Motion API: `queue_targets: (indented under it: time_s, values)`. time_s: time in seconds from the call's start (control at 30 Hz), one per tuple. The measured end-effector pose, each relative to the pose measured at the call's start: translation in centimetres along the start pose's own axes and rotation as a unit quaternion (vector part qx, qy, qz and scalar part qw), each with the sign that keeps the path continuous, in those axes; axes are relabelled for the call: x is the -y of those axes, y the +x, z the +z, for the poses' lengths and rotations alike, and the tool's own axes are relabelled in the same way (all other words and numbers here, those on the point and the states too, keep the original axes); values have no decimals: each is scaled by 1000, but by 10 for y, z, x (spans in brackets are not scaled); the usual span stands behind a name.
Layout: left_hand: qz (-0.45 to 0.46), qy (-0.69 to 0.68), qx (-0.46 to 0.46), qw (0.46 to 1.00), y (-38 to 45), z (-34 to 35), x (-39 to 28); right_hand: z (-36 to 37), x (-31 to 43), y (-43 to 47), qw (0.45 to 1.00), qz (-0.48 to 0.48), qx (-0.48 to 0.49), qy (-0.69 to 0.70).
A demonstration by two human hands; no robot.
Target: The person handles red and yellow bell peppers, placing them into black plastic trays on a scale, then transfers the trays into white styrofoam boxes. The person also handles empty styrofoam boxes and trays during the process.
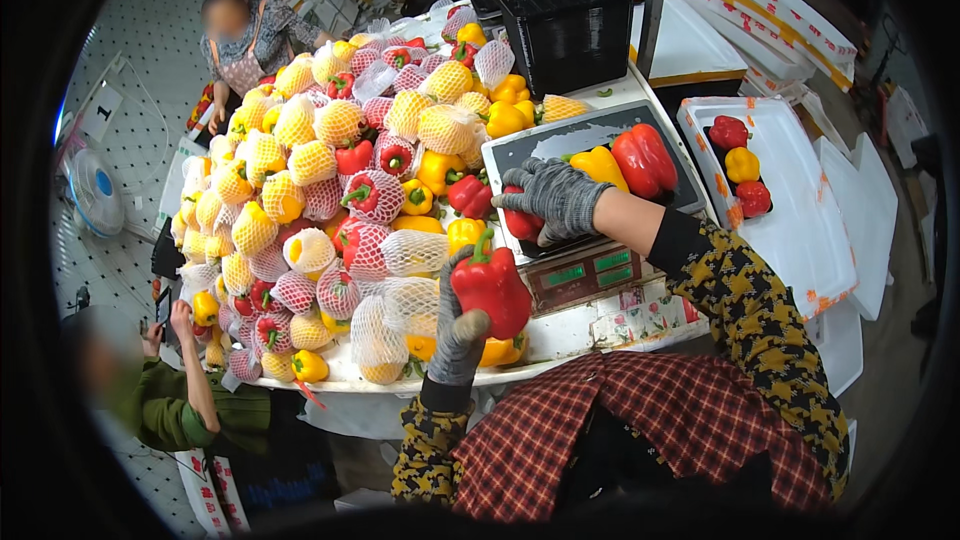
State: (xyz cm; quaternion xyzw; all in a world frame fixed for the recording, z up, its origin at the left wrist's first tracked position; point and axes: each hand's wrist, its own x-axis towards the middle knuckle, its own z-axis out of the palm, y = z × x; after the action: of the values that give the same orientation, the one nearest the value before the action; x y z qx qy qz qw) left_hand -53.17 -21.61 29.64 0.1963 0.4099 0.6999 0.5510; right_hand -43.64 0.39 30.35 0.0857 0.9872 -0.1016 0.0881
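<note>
My left hand, in a grey knit glove, holds a red bell pepper upright by its sides, its green stem up. It is in front of a digital scale with a lit green display. My right hand, gloved alike, has its fingers over another red bell pepper at the scale's left edge. On the scale beyond that hand lie a yellow bell pepper and a large red bell pepper. Dark tray edges show beneath them, mostly hidden.
Left of the scale, bell peppers, many in foam net sleeves, are heaped on a white table. Black trays are stacked behind it. A white foam box at right holds a tray of three peppers. Other people stand around the table.
</note>
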Motion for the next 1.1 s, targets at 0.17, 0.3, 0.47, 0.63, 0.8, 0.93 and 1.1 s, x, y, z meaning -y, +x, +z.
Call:
queue_targets:
  time_s: [0.17, 0.3, 0.47, 0.63, 0.8, 0.93, 1.1]
  values:
    - [18, 19, -80, 996, 17, -13, 3, 1, -6, -4, 993, -36, -84, 77]
    - [77, 113, -97, 986, 55, -7, 11, -20, -10, -22, 948, 14, -291, 125]
    - [121, 471, -103, 868, 107, 11, 34, -45, -21, -60, 882, 26, -434, 183]
    - [32, 711, -128, 691, 113, 17, 14, -47, -8, -86, 866, 63, -437, 234]
    - [190, 733, -86, 647, 124, 1, 26, -37, -7, -88, 850, 59, -439, 285]
    - [171, 268, -9, 948, 109, 28, -1, -38, 0, -74, 862, 5, -445, 242]
    - [78, 25, 74, 994, 88, 40, -10, -28, 31, -46, 905, -76, -387, 162]
